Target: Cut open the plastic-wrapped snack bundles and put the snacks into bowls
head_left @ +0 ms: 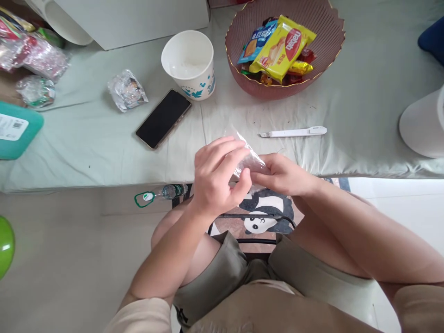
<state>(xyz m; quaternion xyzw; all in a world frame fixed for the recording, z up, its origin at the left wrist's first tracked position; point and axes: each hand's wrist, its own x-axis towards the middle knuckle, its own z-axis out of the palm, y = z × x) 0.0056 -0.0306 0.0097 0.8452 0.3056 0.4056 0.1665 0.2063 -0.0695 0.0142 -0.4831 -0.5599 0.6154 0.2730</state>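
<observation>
Crinkly clear plastic packet (247, 159), pinched by left hand (217, 178) and right hand (282, 175), over pale cloth-covered table (104, 138)

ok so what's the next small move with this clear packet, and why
Probably a short pull apart at the pinch to tear it: the left hand and right hand both grip the clear plastic packet close together, and the white craft knife lies untouched beyond them.

Bright, even daylight, soft faint shadows, sharp focus, wide-angle stretch and squeeze at the edges
</observation>
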